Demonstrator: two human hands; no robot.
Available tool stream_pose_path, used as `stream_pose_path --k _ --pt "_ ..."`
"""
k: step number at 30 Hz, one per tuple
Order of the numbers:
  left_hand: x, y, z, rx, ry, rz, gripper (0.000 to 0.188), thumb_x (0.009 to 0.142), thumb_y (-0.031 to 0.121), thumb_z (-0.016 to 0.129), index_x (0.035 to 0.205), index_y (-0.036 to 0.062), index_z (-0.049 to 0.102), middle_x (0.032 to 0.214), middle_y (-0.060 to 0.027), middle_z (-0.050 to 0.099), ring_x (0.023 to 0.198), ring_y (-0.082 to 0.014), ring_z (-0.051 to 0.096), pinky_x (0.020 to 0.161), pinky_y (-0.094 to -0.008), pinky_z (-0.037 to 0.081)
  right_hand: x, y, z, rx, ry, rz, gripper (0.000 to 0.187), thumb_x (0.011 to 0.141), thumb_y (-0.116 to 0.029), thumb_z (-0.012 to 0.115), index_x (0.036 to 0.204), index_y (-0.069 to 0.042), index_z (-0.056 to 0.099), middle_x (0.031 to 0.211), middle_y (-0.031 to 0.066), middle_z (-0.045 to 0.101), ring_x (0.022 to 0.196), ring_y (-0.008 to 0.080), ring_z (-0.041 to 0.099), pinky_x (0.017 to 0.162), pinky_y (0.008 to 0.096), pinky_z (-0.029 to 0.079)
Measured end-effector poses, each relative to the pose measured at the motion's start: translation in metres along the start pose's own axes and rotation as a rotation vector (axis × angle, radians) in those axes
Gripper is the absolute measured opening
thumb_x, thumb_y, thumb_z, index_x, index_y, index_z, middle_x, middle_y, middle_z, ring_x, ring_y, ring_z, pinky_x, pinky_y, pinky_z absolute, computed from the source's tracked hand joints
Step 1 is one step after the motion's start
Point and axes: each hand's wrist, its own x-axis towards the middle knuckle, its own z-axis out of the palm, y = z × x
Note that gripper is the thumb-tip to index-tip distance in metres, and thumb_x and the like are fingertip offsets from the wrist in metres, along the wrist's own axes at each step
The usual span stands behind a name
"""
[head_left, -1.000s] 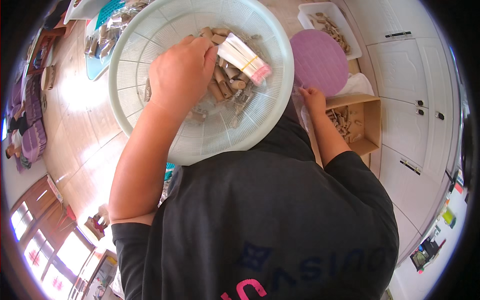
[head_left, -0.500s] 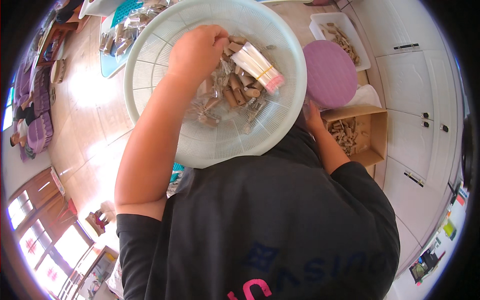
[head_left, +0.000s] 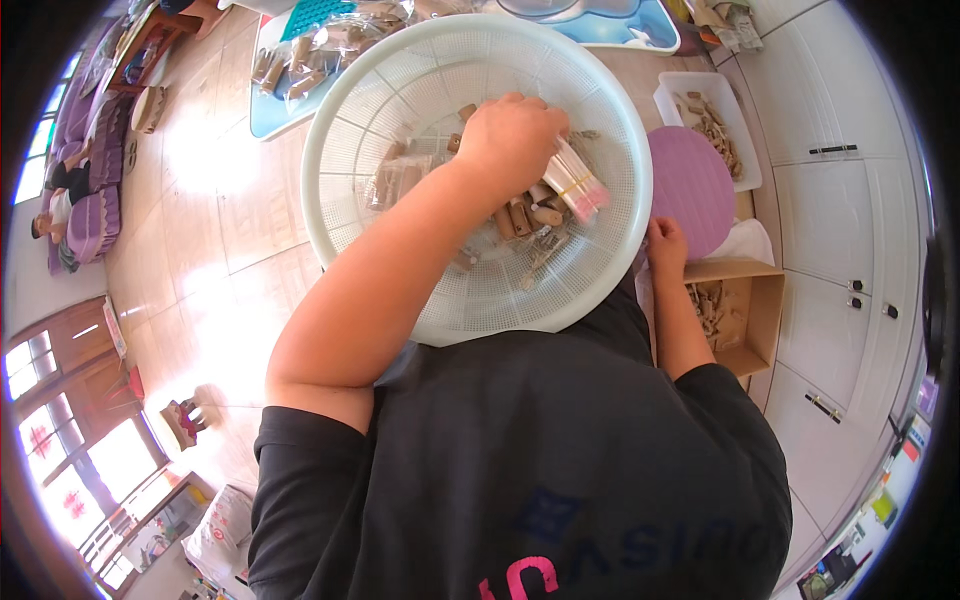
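A large pale mesh plastic basket (head_left: pixel 335 235) rests at my lap. Inside lie short brown cylindrical pieces (head_left: pixel 520 216), clear bags holding similar pieces (head_left: pixel 397 185), and some thin pale twine-like bundles (head_left: pixel 545 252). My left hand (head_left: pixel 510 145) reaches into the basket, fingers curled down at the top end of a stack of clear plastic bags (head_left: pixel 578 184) with pink ends and a yellow band. What its fingertips hold is hidden. Outside the basket's right rim, my right hand (head_left: pixel 667 245) is closed beside a round purple stool top (head_left: pixel 688 185); anything in its fingers is too small to make out.
A cardboard box (head_left: pixel 762 315) with small brown pieces stands right of my right forearm. Beyond the stool is a white tray (head_left: pixel 748 172) of brown pieces. Filled clear bags (head_left: pixel 335 45) lie on a blue tray (head_left: pixel 268 118) at far left. White cabinets (head_left: pixel 820 215) line the right.
My left hand has moved right across the basket to the top end of the banded bag stack. My right hand shows more fully beside the stool. The whole view has shifted slightly.
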Motion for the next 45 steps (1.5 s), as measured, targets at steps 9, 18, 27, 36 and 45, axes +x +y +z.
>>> stream_pose_path --k 9,18,27,36,45 --pt "0.004 -0.026 -0.032 -0.455 0.124 -0.446 0.023 0.078 0.014 0.058 0.099 0.0083 0.063 0.1 -0.0105 0.062 0.088 -0.0154 0.059 0.079 -0.0295 0.046 -0.024 -0.109 -0.037 0.456 0.125 -0.214 0.018 0.084 -0.01 0.056 0.099 -0.002 0.059 0.088 0.0038 0.059 0.073 0.0099 0.054 0.065 0.0232 0.045" --pt "0.002 -0.081 -0.015 -0.439 0.211 -0.435 0.029 0.082 0.004 0.048 0.11 0.002 0.056 0.108 -0.013 0.06 0.102 -0.0247 0.056 0.089 -0.0323 0.042 -0.052 -0.17 -0.038 0.568 0.092 -0.427 0.016 0.085 -0.011 0.057 0.098 -0.001 0.059 0.086 0.0018 0.06 0.076 0.0091 0.055 0.071 0.0216 0.045" --pt "-0.014 -0.044 -0.031 0.035 0.036 -0.39 0.022 0.074 0.008 0.053 0.095 0.0092 0.062 0.099 -0.0098 0.057 0.099 -0.0292 0.052 0.083 -0.0373 0.043 -0.082 -0.233 -0.05 0.207 0.412 -1.063 0.021 0.079 -0.003 0.06 0.1 -0.001 0.058 0.103 0.0108 0.057 0.094 0.021 0.053 0.084 0.0298 0.041" --pt "-0.039 -0.044 -0.005 0.137 0.07 0.01 0.013 0.072 0.006 0.057 0.085 0.0078 0.061 0.086 -0.0092 0.056 0.093 -0.0263 0.053 0.077 -0.0374 0.044 -0.092 -0.252 -0.042 0.243 0.228 -1.121 0.019 0.078 -0.004 0.061 0.097 -0.003 0.06 0.103 0.0104 0.057 0.097 0.0236 0.052 0.085 0.0322 0.04" --pt "-0.05 -0.016 -0.055 -0.423 0.07 -0.067 0.014 0.079 0.009 0.059 0.09 0.0018 0.062 0.082 -0.0104 0.059 0.076 -0.0217 0.057 0.068 -0.0309 0.044 -0.109 -0.271 -0.029 0.13 -0.031 -1.217 0.028 0.074 -0.006 0.066 0.101 -0.007 0.061 0.093 0.0081 0.06 0.084 0.0226 0.057 0.077 0.0338 0.044"
